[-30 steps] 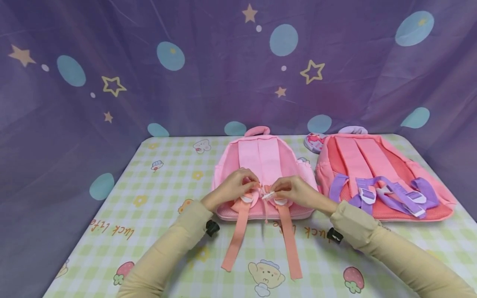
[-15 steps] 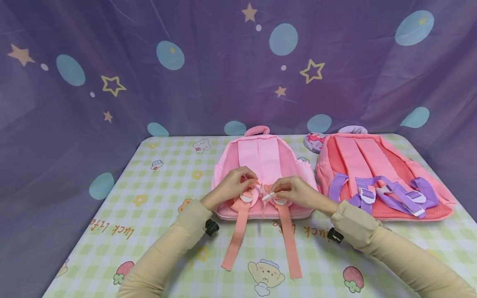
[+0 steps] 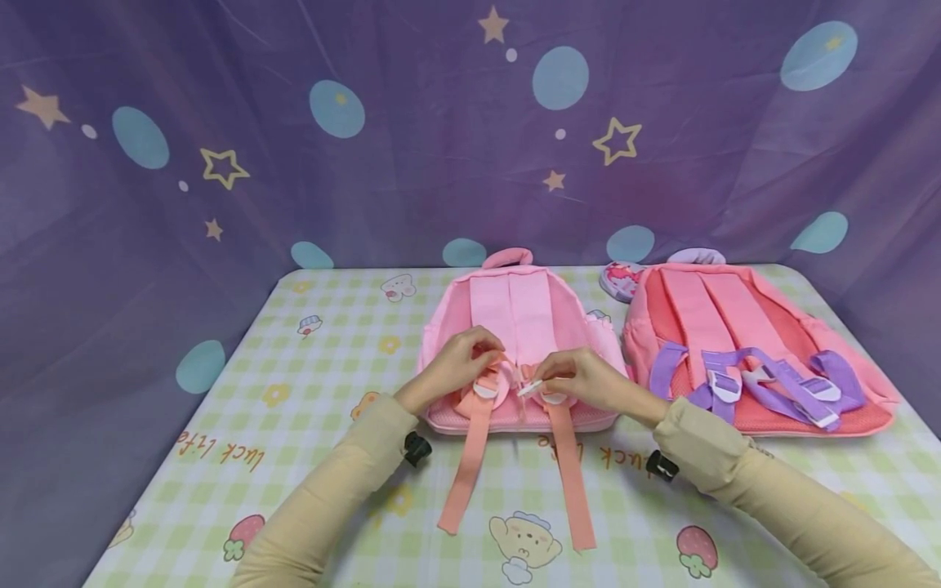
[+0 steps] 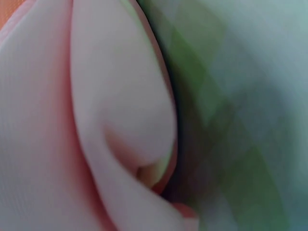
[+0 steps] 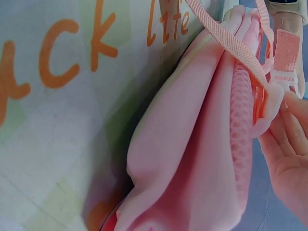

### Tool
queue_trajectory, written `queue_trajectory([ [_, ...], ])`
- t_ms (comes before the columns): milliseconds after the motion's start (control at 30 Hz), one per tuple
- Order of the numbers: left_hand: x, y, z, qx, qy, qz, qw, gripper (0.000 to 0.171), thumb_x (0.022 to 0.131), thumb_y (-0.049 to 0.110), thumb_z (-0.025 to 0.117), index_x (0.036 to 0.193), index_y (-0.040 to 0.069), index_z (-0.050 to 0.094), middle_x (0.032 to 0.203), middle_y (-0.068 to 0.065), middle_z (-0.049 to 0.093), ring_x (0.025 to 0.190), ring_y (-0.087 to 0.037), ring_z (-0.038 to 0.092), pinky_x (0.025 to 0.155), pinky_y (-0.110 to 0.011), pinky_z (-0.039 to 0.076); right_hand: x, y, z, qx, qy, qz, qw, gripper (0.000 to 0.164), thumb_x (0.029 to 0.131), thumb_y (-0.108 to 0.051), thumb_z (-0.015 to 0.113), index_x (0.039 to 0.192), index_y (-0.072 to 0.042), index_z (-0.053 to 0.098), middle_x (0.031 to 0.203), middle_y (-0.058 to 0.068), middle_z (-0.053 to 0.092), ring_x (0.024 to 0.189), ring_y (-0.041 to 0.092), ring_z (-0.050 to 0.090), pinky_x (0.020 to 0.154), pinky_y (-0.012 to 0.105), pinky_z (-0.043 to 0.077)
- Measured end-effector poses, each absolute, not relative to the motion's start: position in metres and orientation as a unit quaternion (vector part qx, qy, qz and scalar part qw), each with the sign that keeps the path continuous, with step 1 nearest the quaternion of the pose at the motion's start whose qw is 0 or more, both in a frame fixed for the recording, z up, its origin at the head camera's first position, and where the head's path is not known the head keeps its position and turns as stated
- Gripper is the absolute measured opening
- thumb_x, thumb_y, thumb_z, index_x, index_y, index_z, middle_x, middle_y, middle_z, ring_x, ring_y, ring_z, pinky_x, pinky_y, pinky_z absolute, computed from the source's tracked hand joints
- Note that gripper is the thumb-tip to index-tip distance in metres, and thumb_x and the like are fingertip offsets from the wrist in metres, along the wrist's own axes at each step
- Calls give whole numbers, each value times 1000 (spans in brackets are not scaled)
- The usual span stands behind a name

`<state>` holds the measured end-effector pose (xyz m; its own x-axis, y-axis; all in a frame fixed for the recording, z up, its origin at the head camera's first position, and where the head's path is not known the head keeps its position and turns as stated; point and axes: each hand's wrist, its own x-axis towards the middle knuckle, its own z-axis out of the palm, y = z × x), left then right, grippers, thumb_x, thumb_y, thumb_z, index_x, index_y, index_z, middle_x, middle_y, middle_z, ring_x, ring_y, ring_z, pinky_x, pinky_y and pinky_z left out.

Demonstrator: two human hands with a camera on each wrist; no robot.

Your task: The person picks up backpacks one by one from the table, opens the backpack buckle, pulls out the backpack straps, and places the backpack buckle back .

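Note:
A pink backpack (image 3: 529,310) lies with its shoulder straps facing up. Over its lower back, my right hand (image 3: 584,377) pinches a white plastic buckle (image 3: 529,387), which the right wrist view shows threaded with pink webbing (image 5: 288,50). My left hand (image 3: 459,359) is just to the left and pinches a thin pink strap near the buckle; its fingertips partly hide what they hold. Two loose orange strap ends (image 3: 470,478) hang from white adjusters (image 3: 485,389) onto the table. Blurred pink fabric (image 4: 120,86) fills much of the left wrist view.
A larger coral backpack (image 3: 742,327) with purple straps (image 3: 797,384) lies close on the right, a round patterned pouch (image 3: 621,280) at its upper left. Green checked cloth covers the table (image 3: 331,359). A purple curtain (image 3: 441,147) hangs behind.
My left fingertips have drawn slightly left, away from the buckle. The thin strap end that dangled below the pink backpack has risen. My right hand stays nearly still with the buckle.

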<state>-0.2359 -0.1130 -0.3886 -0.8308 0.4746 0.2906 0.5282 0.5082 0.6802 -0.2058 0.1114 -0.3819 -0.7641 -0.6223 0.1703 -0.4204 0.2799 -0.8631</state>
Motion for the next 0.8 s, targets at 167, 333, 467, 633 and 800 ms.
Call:
queue_trajectory([
  [167, -237, -113, -390, -285, -868, -404, 41, 7, 82, 0, 58, 87, 1, 63, 83, -5, 60, 79, -15, 55, 75, -27, 46, -206, 112, -382, -328, 795, -500, 103, 9, 80, 3, 59, 88, 4, 63, 84, 13, 66, 74, 9, 58, 63, 21, 48],
  [333, -237, -114, -389, -277, -873, -399, 36, 8, 82, -1, 57, 88, 1, 62, 84, -6, 60, 79, -16, 54, 75, -26, 46, -206, 112, -383, -336, 791, -500, 106, 9, 80, 3, 59, 88, 4, 63, 84, 13, 66, 74, 7, 58, 62, 22, 49],
  [467, -238, -114, -390, -265, -879, -395, 30, 9, 82, -1, 57, 89, 1, 62, 85, -7, 60, 79, -16, 54, 75, -26, 46, -205, 112, -384, -341, 789, -499, 107, 9, 80, 4, 59, 87, 4, 63, 83, 12, 66, 73, 6, 58, 63, 22, 50],
  [633, -239, -116, -391, -257, -880, -397, 29, 9, 82, -2, 56, 89, 1, 61, 85, -8, 60, 80, -17, 55, 75, -27, 46, -204, 112, -385, -343, 795, -491, 101, 9, 79, 3, 60, 87, 3, 63, 82, 12, 66, 72, 6, 57, 61, 23, 50],
  [800, -238, -116, -391, -253, -878, -405, 26, 10, 82, -3, 56, 89, 0, 61, 85, -8, 60, 80, -18, 55, 75, -27, 47, -204, 112, -386, -338, 795, -489, 119, 11, 80, 1, 60, 90, 2, 65, 85, 11, 66, 74, 5, 58, 63, 23, 51],
])
